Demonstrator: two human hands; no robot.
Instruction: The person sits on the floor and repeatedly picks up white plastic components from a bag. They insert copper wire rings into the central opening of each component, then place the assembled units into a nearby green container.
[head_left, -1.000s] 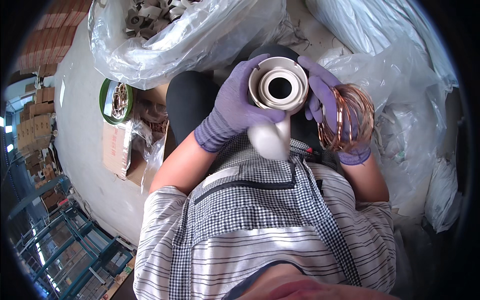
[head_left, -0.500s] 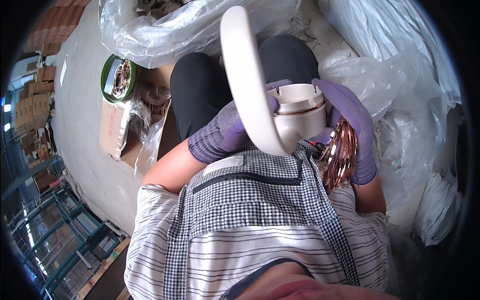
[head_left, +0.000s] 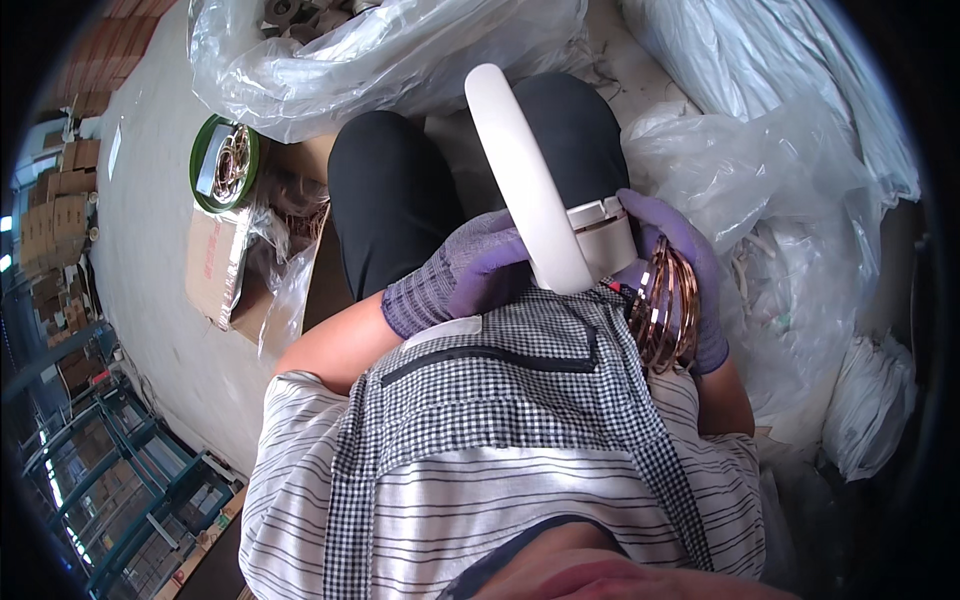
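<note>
The head view looks down on a person sitting with black trousers (head_left: pixel 385 200) and a checked apron (head_left: pixel 500 400) over a striped shirt. Big clear plastic bags (head_left: pixel 400 50) lie in front of the knees, and more clear bags (head_left: pixel 800 200) pile up on the right side. At the left, a green round tub (head_left: pixel 205 165) with copper rings inside stands on the grey floor, just beside a torn cardboard box (head_left: pixel 215 270). Blue shelves (head_left: pixel 110 470) show far down at the left edge.

Nothing blocks the hands from above, but the white plastic part hides some of the fingers behind it.

The left hand (head_left: pixel 470 275) wears a purple knit glove. Its fingers curl around the near end of a white plastic part (head_left: pixel 525 180) and press tight on it. The right hand (head_left: pixel 675 270) also wears a purple glove. It wraps around the short round hub (head_left: pixel 605 230) on the right side of the part and squeezes it. A bunch of copper rings (head_left: pixel 665 305) hangs over this hand, near the wrist.

The white part sits between the two hands, above the lap and close to the chest. We see its flat round plate from the edge, so it looks like a long thin bar. That bar runs from the hands up and away toward the knees, tipped a little to the left. The hub points out to the right.
</note>
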